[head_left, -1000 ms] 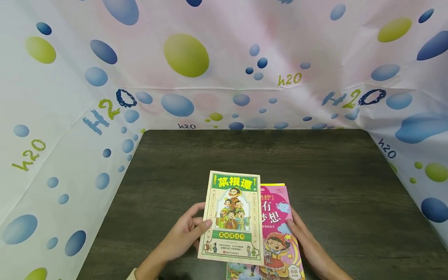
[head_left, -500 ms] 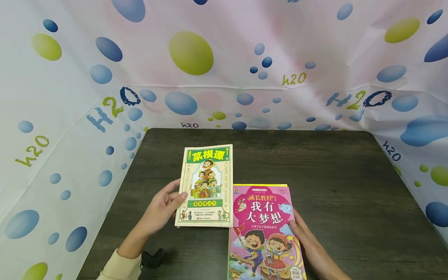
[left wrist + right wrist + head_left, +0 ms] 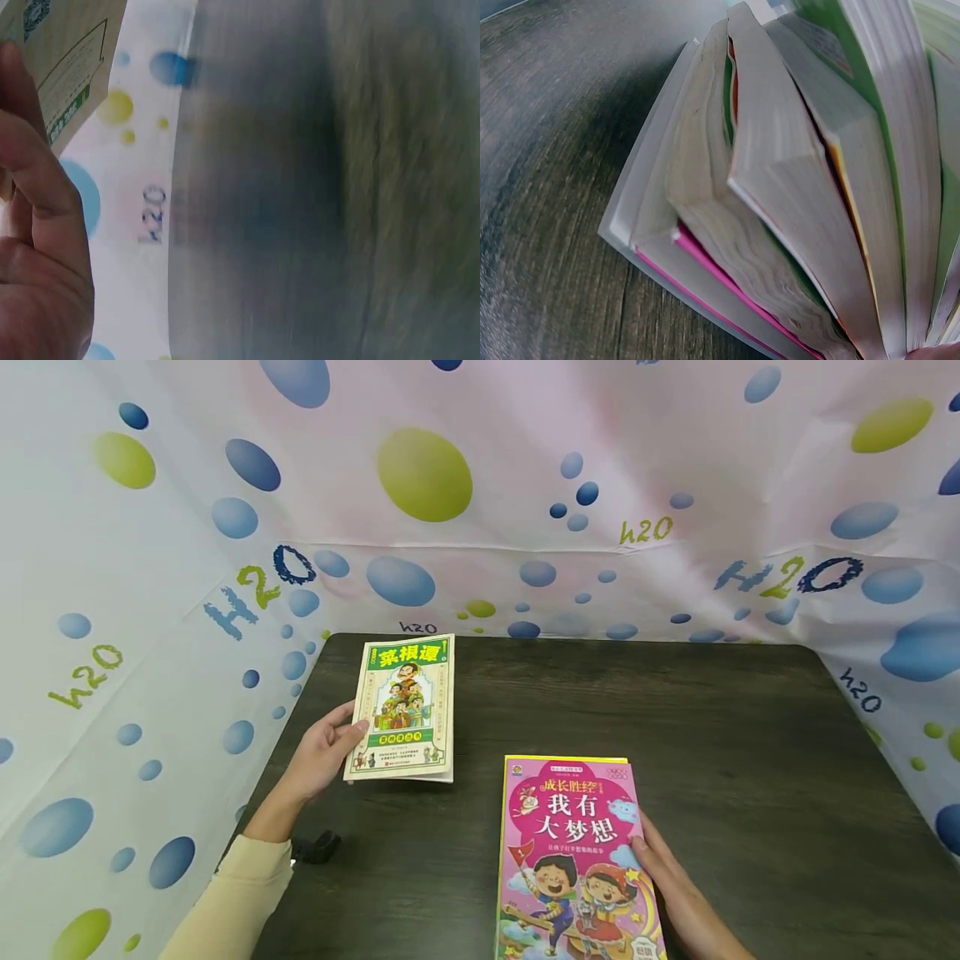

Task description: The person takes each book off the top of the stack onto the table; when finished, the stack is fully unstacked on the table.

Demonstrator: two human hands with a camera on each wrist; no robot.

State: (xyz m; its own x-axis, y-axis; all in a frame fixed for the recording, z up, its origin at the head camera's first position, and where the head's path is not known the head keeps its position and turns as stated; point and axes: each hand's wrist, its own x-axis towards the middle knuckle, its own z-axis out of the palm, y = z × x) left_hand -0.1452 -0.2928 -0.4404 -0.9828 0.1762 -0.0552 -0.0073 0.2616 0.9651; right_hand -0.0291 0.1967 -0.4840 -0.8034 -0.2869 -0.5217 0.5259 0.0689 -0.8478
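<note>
My left hand (image 3: 318,756) grips the left edge of a cream and green paperback book (image 3: 408,714), thumb on its cover, over the back left of the table. In the left wrist view, curled fingers (image 3: 52,195) hold the paperback's back cover (image 3: 71,67). A pink picture book (image 3: 577,827) tops a pile at front centre, with a yellow edge showing beneath it. My right hand (image 3: 678,893) holds the pile's right side, thumb tip at the cover's edge; its other fingers are mostly hidden. From the right wrist, the pile of books (image 3: 780,187) shows several thick page blocks fanning apart.
The dark wood table (image 3: 750,735) has rounded far corners. A white sheet with coloured bubbles (image 3: 510,485) hangs behind it and along both sides. A small black object (image 3: 318,847) shows beside the left sleeve (image 3: 236,889).
My left hand has carried the cream and green paperback from over the pile toward the back left, uncovering the pink book. My right hand stays at the pile's right side.
</note>
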